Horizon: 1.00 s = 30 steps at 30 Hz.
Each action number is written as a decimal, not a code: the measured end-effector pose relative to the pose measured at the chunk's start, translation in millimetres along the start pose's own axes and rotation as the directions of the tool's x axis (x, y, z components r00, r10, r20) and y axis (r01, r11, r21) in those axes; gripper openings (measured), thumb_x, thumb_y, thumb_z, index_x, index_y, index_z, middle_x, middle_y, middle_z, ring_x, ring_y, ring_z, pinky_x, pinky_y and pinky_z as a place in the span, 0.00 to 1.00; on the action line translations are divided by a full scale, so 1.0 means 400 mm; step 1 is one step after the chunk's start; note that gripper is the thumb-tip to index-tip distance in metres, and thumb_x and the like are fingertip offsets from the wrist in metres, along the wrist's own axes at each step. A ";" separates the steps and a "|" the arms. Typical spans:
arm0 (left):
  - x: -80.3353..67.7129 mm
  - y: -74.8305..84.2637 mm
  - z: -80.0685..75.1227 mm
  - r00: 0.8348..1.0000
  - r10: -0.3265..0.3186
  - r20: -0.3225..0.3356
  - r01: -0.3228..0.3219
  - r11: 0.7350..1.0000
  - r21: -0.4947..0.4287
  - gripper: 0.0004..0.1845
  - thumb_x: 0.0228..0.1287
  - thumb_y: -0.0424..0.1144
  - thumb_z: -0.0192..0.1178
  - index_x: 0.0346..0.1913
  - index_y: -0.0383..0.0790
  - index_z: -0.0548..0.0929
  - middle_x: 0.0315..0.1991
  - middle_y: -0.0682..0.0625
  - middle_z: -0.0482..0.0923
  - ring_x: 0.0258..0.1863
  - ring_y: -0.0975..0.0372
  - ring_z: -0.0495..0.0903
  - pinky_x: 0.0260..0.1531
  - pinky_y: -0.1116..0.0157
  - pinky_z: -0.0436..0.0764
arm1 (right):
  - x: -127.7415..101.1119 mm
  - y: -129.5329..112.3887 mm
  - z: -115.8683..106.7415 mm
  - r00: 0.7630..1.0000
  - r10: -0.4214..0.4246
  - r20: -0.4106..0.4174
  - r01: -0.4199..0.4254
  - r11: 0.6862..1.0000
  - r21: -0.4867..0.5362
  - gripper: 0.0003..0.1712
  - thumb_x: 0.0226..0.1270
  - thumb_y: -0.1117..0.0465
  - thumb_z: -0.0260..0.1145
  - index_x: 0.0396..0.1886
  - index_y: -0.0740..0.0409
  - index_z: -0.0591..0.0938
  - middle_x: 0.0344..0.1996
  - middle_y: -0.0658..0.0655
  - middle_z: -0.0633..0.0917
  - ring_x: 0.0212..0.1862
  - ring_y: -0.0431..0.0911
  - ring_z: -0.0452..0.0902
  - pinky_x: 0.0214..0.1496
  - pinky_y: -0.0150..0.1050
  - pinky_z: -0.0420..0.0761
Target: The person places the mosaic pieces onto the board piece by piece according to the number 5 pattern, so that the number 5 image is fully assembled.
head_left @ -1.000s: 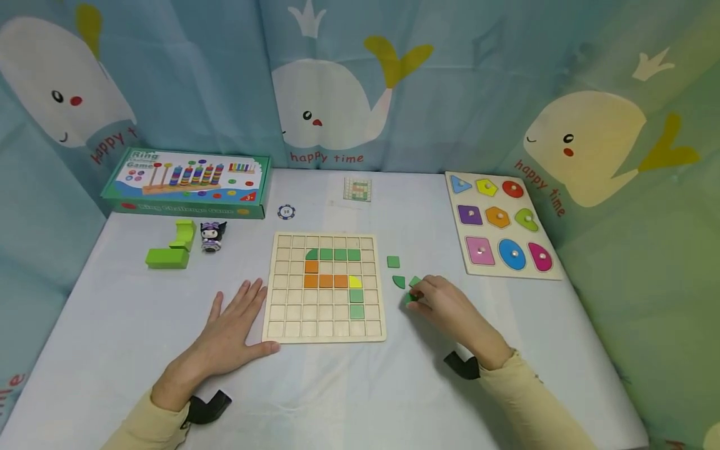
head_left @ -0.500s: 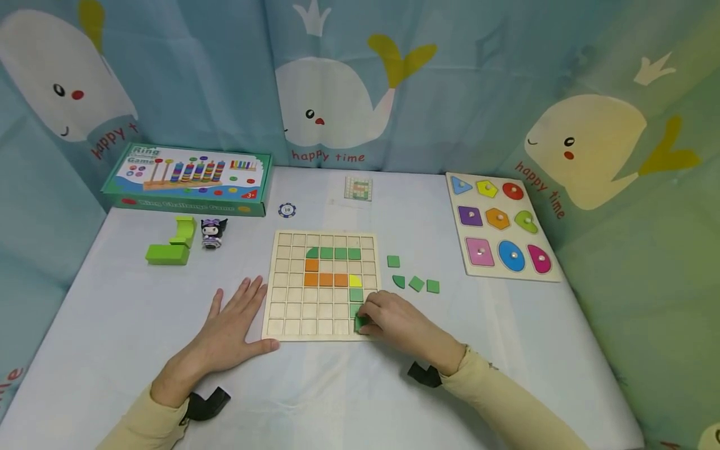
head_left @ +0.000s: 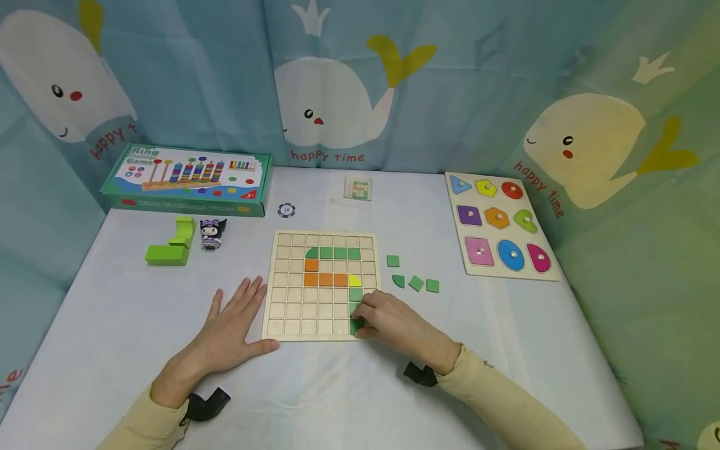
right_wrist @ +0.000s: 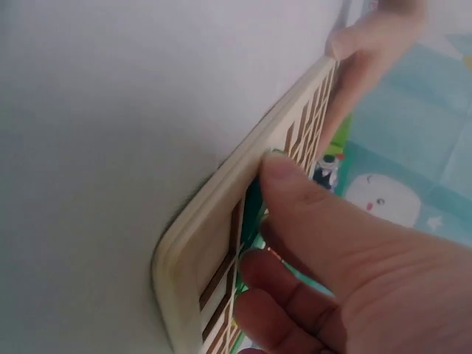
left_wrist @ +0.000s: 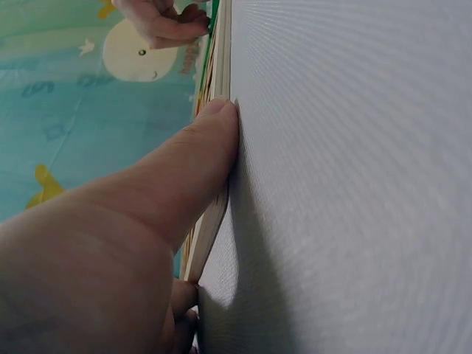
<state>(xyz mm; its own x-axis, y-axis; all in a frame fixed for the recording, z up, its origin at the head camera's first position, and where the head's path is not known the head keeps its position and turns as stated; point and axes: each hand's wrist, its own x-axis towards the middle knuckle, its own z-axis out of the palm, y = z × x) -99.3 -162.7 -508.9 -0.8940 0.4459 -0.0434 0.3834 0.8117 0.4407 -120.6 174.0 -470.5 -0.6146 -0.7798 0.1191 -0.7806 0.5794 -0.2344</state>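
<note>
Now right hand seats green tile lower

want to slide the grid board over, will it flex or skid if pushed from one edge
The board looks like stiff wood with a thick rim, so it would likely move as one piece. It lies flat on smooth cloth and may skid; the left hand braces its edge. Loose tiles in shallow cells could probably jump out.

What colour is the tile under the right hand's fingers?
Green tile, clearest in the head view.
</note>
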 end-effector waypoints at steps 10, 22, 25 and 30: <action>-0.010 0.000 0.002 1.000 -0.001 -0.009 0.001 1.000 -0.005 0.58 0.56 0.71 0.59 0.75 0.31 0.54 0.77 0.39 0.45 0.75 0.46 0.40 0.64 0.35 0.33 | -0.055 0.079 -0.038 0.985 0.158 -0.072 -0.158 0.987 0.005 0.12 0.56 0.62 0.76 0.40 0.59 0.87 0.35 0.51 0.82 0.38 0.43 0.75 0.41 0.36 0.78; -0.009 0.001 0.002 1.000 -0.004 -0.008 0.004 1.000 -0.008 0.58 0.56 0.71 0.58 0.75 0.31 0.54 0.77 0.39 0.45 0.75 0.46 0.40 0.64 0.36 0.33 | -0.170 0.219 -0.096 0.863 0.497 -0.087 -0.501 0.865 -0.022 0.22 0.52 0.63 0.79 0.46 0.69 0.84 0.37 0.60 0.81 0.41 0.53 0.77 0.46 0.49 0.80; -0.006 0.001 0.002 1.000 -0.002 -0.012 0.002 1.000 -0.002 0.58 0.56 0.71 0.59 0.75 0.31 0.54 0.77 0.39 0.45 0.75 0.47 0.40 0.64 0.36 0.33 | -0.183 0.231 -0.096 0.852 0.518 -0.071 -0.520 0.854 -0.006 0.21 0.52 0.65 0.79 0.45 0.68 0.84 0.35 0.59 0.81 0.40 0.53 0.77 0.45 0.49 0.80; -0.002 0.002 0.001 1.000 0.005 -0.017 -0.005 1.000 -0.004 0.58 0.55 0.70 0.60 0.75 0.30 0.54 0.77 0.39 0.45 0.75 0.46 0.41 0.64 0.36 0.33 | -0.190 0.247 -0.082 0.849 0.525 -0.060 -0.525 0.851 0.021 0.16 0.53 0.69 0.77 0.43 0.65 0.85 0.33 0.56 0.80 0.37 0.50 0.76 0.44 0.48 0.80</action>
<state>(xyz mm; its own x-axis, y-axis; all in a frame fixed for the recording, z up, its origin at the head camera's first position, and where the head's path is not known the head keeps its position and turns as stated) -98.2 -162.3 -509.0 -0.8959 0.4435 -0.0262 0.3869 0.8079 0.4445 -154.7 298.2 -471.0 -0.9384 -0.3436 0.0357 -0.3393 0.8972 -0.2827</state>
